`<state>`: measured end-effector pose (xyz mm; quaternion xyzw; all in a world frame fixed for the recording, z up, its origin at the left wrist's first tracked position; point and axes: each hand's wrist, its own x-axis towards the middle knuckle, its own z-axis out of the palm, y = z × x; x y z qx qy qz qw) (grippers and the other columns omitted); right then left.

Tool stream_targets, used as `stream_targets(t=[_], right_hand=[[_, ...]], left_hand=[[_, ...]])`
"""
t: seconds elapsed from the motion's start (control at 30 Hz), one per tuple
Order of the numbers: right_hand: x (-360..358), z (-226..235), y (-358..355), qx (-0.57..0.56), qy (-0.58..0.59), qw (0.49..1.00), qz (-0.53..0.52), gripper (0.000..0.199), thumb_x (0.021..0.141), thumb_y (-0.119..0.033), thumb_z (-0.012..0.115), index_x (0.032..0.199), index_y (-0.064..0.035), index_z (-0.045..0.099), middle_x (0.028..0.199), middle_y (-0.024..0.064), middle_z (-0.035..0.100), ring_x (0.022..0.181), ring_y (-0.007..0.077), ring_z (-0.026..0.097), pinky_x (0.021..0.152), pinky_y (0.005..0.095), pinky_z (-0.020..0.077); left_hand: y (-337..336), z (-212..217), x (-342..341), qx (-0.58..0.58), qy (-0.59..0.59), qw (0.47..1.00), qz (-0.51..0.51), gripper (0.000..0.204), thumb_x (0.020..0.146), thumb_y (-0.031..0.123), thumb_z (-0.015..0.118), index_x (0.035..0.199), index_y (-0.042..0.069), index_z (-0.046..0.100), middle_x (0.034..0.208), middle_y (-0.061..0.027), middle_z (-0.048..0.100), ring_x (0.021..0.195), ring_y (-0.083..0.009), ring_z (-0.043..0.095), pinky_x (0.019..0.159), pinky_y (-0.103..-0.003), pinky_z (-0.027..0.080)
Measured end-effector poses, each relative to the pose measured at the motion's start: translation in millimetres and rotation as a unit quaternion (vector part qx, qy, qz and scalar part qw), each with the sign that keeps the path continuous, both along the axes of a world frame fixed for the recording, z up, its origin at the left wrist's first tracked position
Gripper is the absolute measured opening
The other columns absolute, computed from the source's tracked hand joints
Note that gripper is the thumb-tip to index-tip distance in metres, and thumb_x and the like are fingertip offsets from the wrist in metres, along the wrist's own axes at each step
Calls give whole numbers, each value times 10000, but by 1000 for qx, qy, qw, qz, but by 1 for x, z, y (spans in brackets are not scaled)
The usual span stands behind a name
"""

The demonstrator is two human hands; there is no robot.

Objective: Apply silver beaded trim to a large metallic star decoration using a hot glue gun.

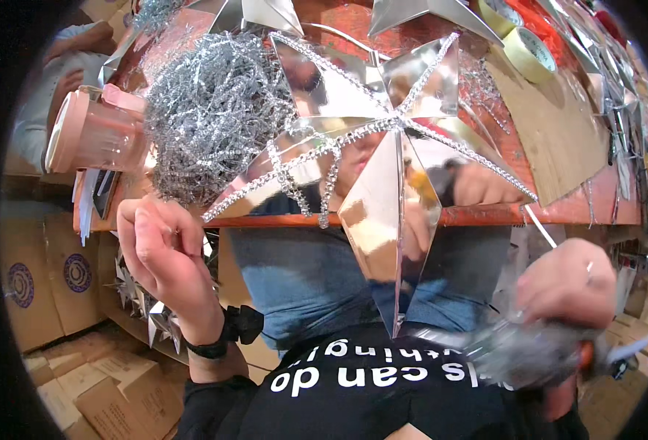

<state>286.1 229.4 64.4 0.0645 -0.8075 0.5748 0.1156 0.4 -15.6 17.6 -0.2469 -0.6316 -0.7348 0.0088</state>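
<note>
A shiny, silver five-pointed star overhangs my red wooden desk — likely for easy reach — between my loosely curled left hand and blurred, curled right hand, their holds unclear.

White lettering, upside down here, runs in two rows across the person's black shirt. Round blue emblems mark cardboard boxes beyond the surface's near left corner. Small print lines a tape roll toward its far right corner.
</note>
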Motion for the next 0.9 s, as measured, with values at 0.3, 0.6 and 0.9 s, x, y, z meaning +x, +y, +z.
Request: stream_targets(t=[0.3,0.6,0.9], right_hand=[[15,-8,63,-277,-109,811,-503,386,983,-353,557,1141,-1,569,971,121,640,699,117,621,593,196,505],[42,-27,88,67,-209,781,-585,386,1003,-362,530,786,-46,573,580,-35,476,444,28,434,418,182,288],[11,-14,-27,137,-133,891,-411,362,956,-260,582,705,-2,619,639,43,545,558,126,489,506,281,342]], left_hand=[[-2,13,13,-75,152,984,-57,70,937,17,564,924,-1,497,908,-98,547,678,-118,523,613,-216,450],[18,45,19,-297,417,857,-63,365,646,45,780,1003,103,725,1073,-67,618,934,-277,572,826,-374,457],[15,26,23,-295,583,756,-40,260,721,269,762,976,237,722,1038,95,629,983,-152,534,832,-322,397]])
